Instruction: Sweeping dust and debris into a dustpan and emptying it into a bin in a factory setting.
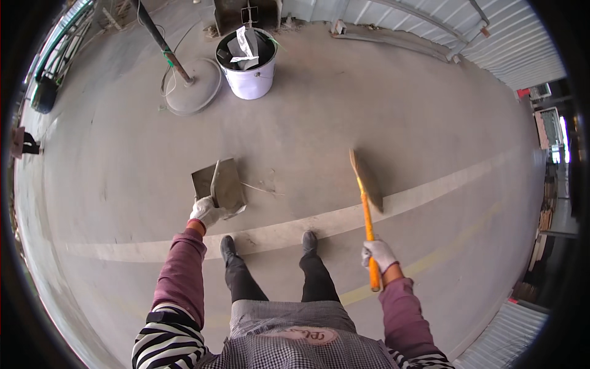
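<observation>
My left hand (206, 211), in a white glove, is closed round the handle of a flat grey dustpan (231, 186) held low in front of my left foot. Bits of debris and a thin pale strand (263, 189) lie just right of the pan. My gloved right hand (380, 254) grips the orange handle of a short broom (367, 215). Its brown bristle head points away from me, to the right of the pan and apart from it. Whether the bristles touch the floor, I cannot tell.
A white bucket (251, 85) with rubbish in it stands ahead. Left of it a pole rises from a round base (195, 86). A pale stripe (276, 229) crosses the concrete floor by my feet. Corrugated metal panels (510, 43) line the far right; a green-framed thing (46, 92) is far left.
</observation>
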`<state>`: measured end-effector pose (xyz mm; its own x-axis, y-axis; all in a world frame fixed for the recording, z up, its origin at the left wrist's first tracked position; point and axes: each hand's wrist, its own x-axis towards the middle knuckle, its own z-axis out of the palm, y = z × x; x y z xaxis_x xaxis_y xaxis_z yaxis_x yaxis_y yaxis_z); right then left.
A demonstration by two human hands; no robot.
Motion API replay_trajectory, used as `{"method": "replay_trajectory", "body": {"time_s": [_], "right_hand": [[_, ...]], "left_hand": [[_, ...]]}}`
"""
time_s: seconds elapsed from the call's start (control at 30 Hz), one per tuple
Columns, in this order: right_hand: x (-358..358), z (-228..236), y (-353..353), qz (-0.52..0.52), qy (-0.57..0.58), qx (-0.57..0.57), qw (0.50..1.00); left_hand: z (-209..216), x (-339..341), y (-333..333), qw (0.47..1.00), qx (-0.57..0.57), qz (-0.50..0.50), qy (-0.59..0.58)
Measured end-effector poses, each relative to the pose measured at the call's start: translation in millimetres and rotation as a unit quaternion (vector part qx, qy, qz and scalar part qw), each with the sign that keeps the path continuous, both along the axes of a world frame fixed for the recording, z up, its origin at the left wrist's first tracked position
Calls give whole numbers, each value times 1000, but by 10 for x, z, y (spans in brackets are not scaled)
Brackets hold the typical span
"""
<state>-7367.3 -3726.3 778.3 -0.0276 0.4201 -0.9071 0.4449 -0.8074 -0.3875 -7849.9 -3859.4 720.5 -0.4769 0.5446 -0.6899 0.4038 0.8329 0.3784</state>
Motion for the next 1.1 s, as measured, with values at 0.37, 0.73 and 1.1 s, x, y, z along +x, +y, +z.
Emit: {"method": "replay_trajectory", "body": {"time_s": [0.37,0.73,1.1], "right_hand": [[-2700,659,-2135,10,84,-167,982],[-2217,1583,-2137,16,39,-115,992],[-3074,1229,-2787,62,141,-153,976]], "left_hand": [[-6,-742,-281,996,25,-53,-66],[-135,-1413,-803,993,44,-44,-96],[-70,-1458,-757,994,25,-101,-21]]}}
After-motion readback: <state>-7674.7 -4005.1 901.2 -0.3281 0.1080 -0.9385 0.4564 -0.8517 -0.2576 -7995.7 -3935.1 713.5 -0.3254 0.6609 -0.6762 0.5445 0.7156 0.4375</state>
